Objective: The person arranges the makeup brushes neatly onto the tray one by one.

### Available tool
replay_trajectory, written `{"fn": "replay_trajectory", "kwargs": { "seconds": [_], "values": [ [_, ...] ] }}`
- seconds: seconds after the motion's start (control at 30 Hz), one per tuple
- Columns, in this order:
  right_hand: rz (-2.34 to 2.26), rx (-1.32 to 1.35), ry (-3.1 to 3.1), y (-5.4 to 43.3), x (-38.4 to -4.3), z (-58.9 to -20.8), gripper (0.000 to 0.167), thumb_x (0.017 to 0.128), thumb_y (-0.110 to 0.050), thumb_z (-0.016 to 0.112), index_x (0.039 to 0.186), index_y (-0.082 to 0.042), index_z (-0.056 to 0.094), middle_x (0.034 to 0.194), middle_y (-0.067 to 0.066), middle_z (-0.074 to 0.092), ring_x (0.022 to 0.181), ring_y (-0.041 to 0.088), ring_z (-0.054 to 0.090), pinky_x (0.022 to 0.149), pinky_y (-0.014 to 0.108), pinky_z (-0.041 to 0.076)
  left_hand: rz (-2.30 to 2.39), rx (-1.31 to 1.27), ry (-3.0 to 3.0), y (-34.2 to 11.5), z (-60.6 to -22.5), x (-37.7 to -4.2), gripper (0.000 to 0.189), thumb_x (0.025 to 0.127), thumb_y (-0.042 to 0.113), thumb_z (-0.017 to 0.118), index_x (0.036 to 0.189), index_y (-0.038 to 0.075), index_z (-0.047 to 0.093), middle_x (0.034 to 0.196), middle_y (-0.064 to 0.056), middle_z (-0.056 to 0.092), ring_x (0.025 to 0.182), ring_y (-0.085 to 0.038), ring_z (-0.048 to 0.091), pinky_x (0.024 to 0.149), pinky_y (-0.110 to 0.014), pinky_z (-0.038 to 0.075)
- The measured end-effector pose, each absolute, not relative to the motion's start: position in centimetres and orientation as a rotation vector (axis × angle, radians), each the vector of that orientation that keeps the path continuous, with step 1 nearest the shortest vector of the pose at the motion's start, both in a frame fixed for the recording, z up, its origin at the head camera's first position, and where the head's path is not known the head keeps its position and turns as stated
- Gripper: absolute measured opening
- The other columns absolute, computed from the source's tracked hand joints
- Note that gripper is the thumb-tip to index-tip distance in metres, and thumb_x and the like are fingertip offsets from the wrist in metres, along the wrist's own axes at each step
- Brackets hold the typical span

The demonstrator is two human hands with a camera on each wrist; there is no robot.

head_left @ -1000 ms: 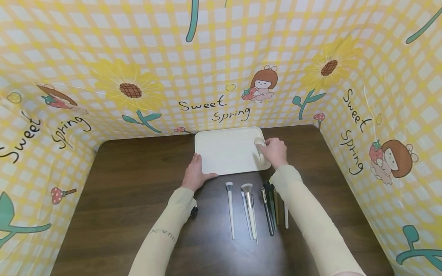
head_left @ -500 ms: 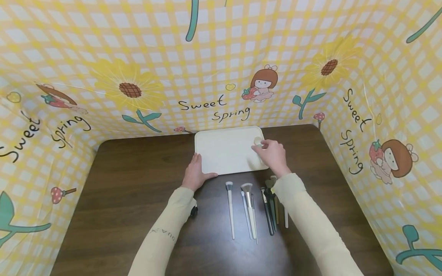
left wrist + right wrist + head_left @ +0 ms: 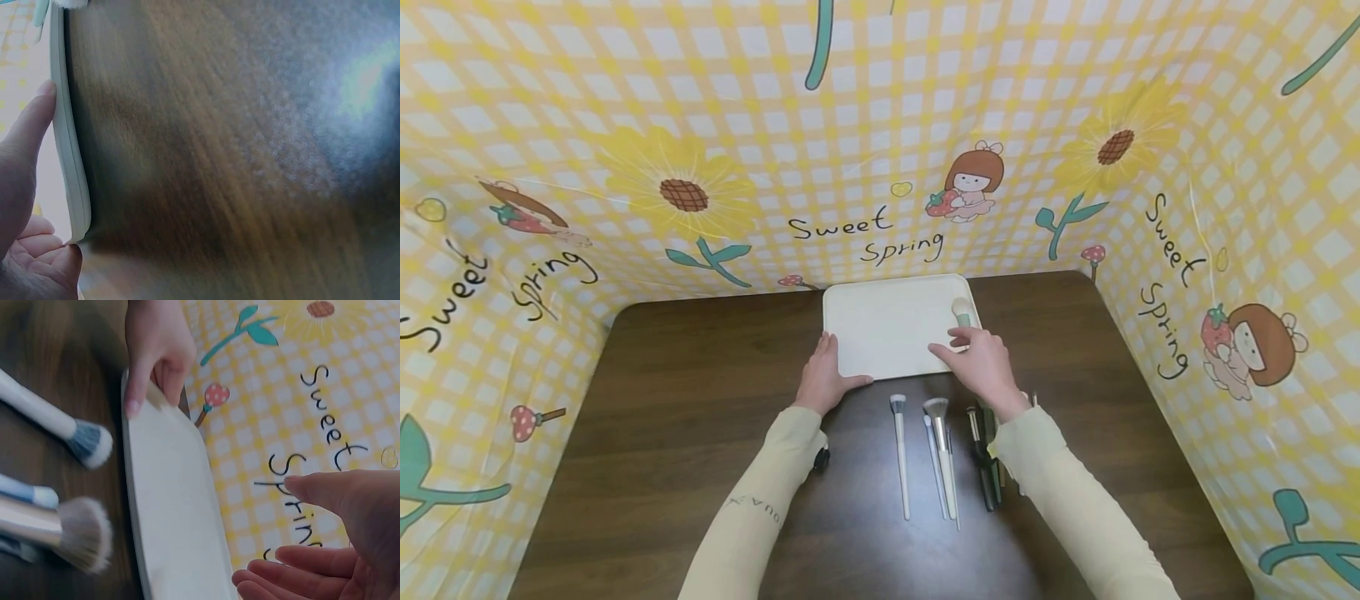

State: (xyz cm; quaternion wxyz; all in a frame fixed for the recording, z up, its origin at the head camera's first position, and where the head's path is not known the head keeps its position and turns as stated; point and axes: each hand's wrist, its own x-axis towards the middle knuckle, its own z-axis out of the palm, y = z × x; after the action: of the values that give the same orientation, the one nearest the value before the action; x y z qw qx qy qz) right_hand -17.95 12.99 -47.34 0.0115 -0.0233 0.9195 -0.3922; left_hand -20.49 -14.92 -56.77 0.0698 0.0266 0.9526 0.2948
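A white tray [image 3: 887, 329] lies at the far side of the wooden table. My left hand [image 3: 822, 379] holds its near left corner, the thumb along the front rim and the fingers at the left side. In the left wrist view that thumb [image 3: 34, 119] lies on the rim. A makeup brush [image 3: 960, 312] with pale bristles and a green collar lies at the tray's right end; its handle is hidden behind my right hand [image 3: 981, 362]. That hand is over the tray's near right corner, and the right wrist view shows its thumb and fingers apart with nothing between them.
Several makeup brushes lie in front of the tray: a white-handled brush [image 3: 900, 458], a wide fan-shaped brush [image 3: 942, 450] beside slimmer ones, and dark-handled brushes [image 3: 983, 467] partly under my right sleeve. A yellow checked cloth [image 3: 760, 150] stands behind the table and along its sides.
My right hand has let go of the green-collared makeup brush and drawn back toward me, its thumb and fingers spreading apart. The brush stays on the tray. My left hand has not moved.
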Motion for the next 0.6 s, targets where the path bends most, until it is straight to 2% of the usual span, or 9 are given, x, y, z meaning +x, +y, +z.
{"fn": "replay_trajectory", "kwargs": {
  "seconds": [0.27, 0.5, 0.6],
  "values": [
    [-1.208, -0.154, 2.833, 12.0, -15.8, -47.8, 0.051, 0.089, -0.044, 0.078, 0.121, -0.004, 0.073, 0.104, 0.01, 0.075, 0.096, 0.026, 0.072, 0.081, 0.045, 0.056, 0.881, 0.079, 2.867, -14.9, -56.7, -20.4, 0.117, 0.079, 0.05, 0.086, 0.156, -0.011, 0.022, 0.163, -0.031, 0.017, 0.149, -0.04, 0.022, 0.116, -0.05, 0.029],
    [-1.161, -0.156, 2.759, 11.1, -13.9, -48.4, 0.052, 0.09, -0.045, 0.077, 0.123, -0.006, 0.072, 0.106, 0.006, 0.075, 0.097, 0.021, 0.071, 0.085, 0.045, 0.055, 0.891, 0.078, 2.867, -15.0, -56.7, -20.4, 0.118, 0.079, 0.051, 0.086, 0.156, -0.011, 0.022, 0.162, -0.031, 0.017, 0.149, -0.041, 0.022, 0.116, -0.049, 0.028],
    [-1.16, -0.167, 2.719, 10.8, -13.2, -48.8, 0.052, 0.09, -0.044, 0.077, 0.124, -0.005, 0.071, 0.105, 0.005, 0.075, 0.095, 0.021, 0.071, 0.082, 0.043, 0.057, 0.893, 0.078, 2.865, -15.0, -56.7, -20.4, 0.118, 0.079, 0.051, 0.086, 0.156, -0.011, 0.022, 0.162, -0.031, 0.017, 0.149, -0.041, 0.021, 0.117, -0.05, 0.028]
  ]
}}
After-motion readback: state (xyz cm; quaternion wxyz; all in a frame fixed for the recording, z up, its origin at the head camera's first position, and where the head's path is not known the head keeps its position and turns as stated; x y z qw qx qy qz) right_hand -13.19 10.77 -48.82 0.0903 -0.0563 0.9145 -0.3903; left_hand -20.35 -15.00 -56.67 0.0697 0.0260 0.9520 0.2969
